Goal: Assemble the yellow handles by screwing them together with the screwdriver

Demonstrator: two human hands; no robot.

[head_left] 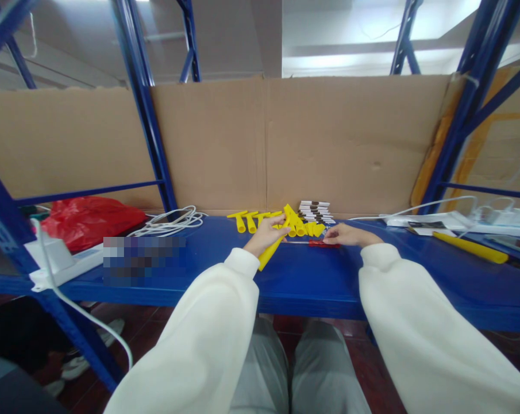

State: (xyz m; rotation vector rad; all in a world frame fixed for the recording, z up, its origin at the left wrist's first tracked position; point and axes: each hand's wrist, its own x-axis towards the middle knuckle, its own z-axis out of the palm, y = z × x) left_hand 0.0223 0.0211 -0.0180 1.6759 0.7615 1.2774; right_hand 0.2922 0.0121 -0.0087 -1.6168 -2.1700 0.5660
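Head view: the left hand (267, 233) is over the middle of the blue counter (216, 261), its grip closed around a yellow T-shaped piece (269, 257), whose handle slants out below the palm toward the near edge. Where that piece's upper end meets the yellow parts behind it is hard to make out. A row of yellow T-shaped pieces (241, 223) lies just beyond and to the left of this hand, with more of them close to its fingertips on the right. The right hand (345, 234) is low over the counter to the right, fingers bunched by a small patterned item (327, 230); whether its grip pinches anything cannot be told. Under these fingers lies a red handle (322, 244) with a thin metal rod (295, 242) pointing left. Small flat yellow parts (315, 230) sit between the two hands, and behind them is a stack of white strips with dark markings (318, 211). Cardboard (350, 138) stands along the back between blue posts (145, 109). Toward the left end are a red plastic bag (96, 221), a coiled white cable (173, 221) and a white power strip (76, 273); toward the right end lies a long yellow object (470, 247).
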